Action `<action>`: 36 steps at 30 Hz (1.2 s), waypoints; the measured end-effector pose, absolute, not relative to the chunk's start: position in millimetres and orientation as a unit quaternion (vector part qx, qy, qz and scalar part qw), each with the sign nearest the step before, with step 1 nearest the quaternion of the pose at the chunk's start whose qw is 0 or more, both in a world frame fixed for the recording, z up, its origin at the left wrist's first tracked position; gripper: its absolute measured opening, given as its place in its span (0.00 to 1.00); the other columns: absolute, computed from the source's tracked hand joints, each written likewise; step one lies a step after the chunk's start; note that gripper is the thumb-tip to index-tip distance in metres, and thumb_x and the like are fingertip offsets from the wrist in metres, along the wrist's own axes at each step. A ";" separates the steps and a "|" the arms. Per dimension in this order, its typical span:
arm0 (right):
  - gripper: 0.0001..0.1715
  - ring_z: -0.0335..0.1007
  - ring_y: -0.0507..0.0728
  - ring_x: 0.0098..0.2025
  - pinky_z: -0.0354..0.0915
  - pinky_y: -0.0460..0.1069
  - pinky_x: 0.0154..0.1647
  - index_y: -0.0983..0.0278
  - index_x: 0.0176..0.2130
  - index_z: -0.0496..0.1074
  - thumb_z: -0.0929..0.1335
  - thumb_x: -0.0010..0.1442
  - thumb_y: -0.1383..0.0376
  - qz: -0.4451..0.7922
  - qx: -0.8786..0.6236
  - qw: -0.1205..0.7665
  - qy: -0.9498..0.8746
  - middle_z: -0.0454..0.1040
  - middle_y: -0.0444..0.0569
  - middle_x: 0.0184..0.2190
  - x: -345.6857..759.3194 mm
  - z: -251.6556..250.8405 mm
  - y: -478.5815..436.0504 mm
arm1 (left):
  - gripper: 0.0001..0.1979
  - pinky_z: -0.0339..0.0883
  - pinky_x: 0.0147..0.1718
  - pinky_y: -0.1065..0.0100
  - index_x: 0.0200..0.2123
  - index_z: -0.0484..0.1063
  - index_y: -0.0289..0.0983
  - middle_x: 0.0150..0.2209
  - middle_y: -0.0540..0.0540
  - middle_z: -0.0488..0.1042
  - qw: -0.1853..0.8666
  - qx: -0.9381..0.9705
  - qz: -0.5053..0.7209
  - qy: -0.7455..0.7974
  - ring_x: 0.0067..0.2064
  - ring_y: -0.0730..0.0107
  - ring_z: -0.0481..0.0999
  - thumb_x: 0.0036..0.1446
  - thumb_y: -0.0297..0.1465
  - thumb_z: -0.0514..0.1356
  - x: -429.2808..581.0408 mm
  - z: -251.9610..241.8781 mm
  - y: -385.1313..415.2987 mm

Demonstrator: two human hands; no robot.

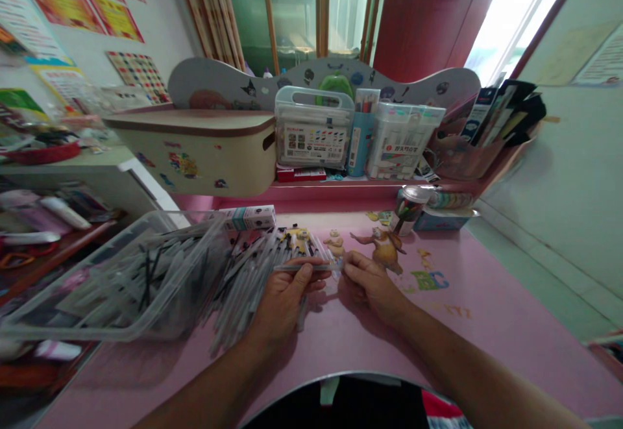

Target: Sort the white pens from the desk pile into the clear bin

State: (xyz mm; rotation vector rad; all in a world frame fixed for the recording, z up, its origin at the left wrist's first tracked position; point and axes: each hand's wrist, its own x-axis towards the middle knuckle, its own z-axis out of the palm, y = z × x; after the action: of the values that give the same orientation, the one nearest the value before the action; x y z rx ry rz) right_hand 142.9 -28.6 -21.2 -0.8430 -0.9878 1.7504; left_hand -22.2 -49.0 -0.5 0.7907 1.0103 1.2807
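Note:
My left hand (292,289) is closed around a thin clear pen (311,267), which lies level across its fingers. My right hand (363,280) is pinched at the pen's right end; whatever small part sits between those fingertips is too blurred to make out. Beneath and left of my left hand, a pile of clear pen barrels (243,293) with dark ends spreads over the pink desk (350,351). Left of the pile stands a clear plastic bin (121,333) full of similar pens and dark thin pieces.
A small white box (250,217) lies behind the pile. At the back right are a jar (409,208) and a blue box (445,219). The shelf above holds a lidded storage box (204,156), marker cases (314,134) and a pen holder (462,156).

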 end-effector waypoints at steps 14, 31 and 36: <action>0.14 0.41 0.46 0.15 0.38 0.41 0.15 0.60 0.36 0.65 0.72 0.53 0.60 0.736 -0.321 0.467 -0.370 0.54 0.33 0.15 142.9 -20.6 -30.3 | 0.11 0.73 0.36 0.72 0.35 0.79 0.36 0.38 0.43 0.82 0.617 0.343 0.558 0.436 0.36 0.69 0.80 0.54 0.38 0.67 -24.2 -2.6 -47.5; 0.13 0.45 0.46 0.15 0.44 0.43 0.16 0.61 0.33 0.65 0.73 0.54 0.62 0.724 -0.306 0.507 -0.354 0.55 0.33 0.15 135.1 -23.7 -33.8 | 0.14 0.72 0.33 0.70 0.36 0.78 0.35 0.36 0.43 0.81 0.588 0.328 0.573 0.467 0.34 0.69 0.79 0.54 0.41 0.66 -24.1 1.5 -46.5; 0.14 0.40 0.44 0.14 0.40 0.41 0.14 0.59 0.33 0.61 0.71 0.49 0.70 0.771 -0.272 0.492 -0.299 0.58 0.33 0.16 140.7 -21.7 -31.4 | 0.17 0.71 0.31 0.73 0.36 0.76 0.35 0.34 0.44 0.79 0.542 0.309 0.608 0.492 0.35 0.69 0.78 0.54 0.44 0.64 -29.7 4.1 -42.5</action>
State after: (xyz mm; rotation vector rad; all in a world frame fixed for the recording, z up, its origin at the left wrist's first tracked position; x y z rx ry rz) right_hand 140.7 -31.4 -21.7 -0.6600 -0.7268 1.8707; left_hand -29.7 -42.5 4.1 0.7338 1.1677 1.4441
